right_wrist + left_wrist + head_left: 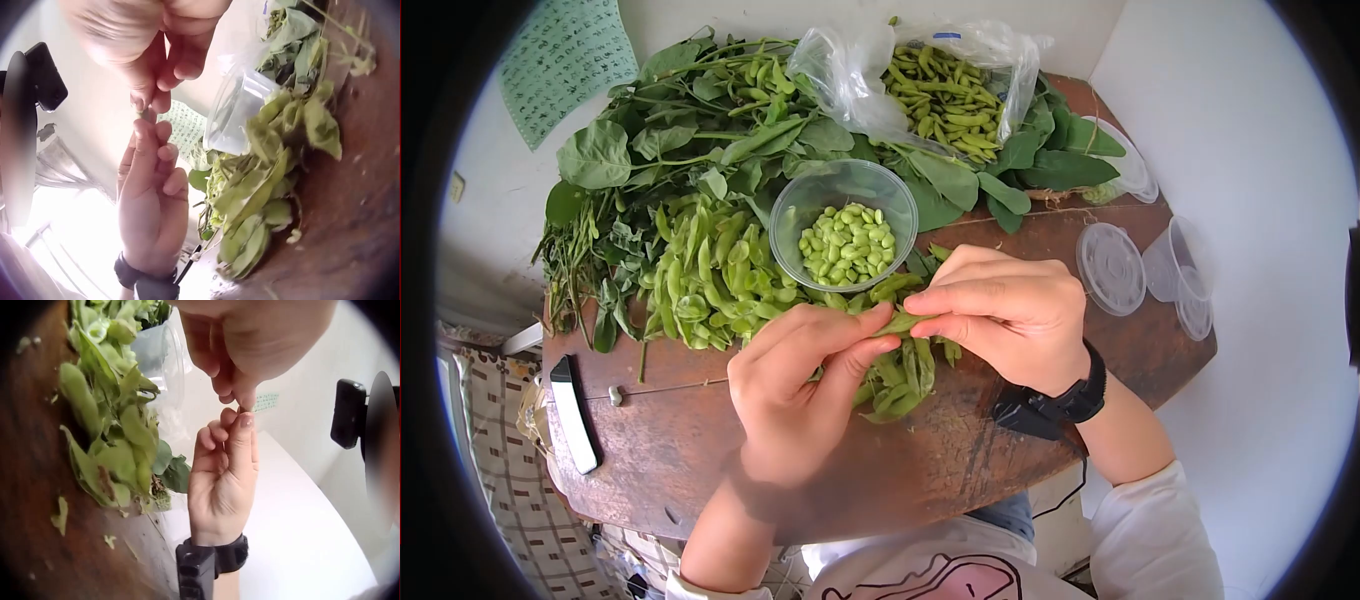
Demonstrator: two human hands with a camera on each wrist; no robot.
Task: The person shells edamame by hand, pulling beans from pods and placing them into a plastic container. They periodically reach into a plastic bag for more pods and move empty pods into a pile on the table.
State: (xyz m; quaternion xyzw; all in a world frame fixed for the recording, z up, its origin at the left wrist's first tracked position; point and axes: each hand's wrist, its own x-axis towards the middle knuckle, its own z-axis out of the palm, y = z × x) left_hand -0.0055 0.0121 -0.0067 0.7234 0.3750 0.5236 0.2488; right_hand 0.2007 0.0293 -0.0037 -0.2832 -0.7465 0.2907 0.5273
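A green soybean pod [904,323] stretches between both hands in the head view, in front of the tub. My left hand [800,380] pinches its left end with thumb and forefinger. The right hand [1015,315] grips the other end the same way. In both wrist views the fingertips meet and hide most of the pod. Just behind them stands a clear plastic tub [784,240], partly filled with shelled green beans [847,245]. Flat pods [900,388] lie on the table beneath the hands.
Heaped pods [715,270] spread left of the tub. Leafy stalks [700,135] and a plastic bag [850,80] with more pods [945,100] lie behind. Clear lids [1110,268] and another container [1165,262] sit right. A black-and-white object [576,420] lies near the table's left edge.
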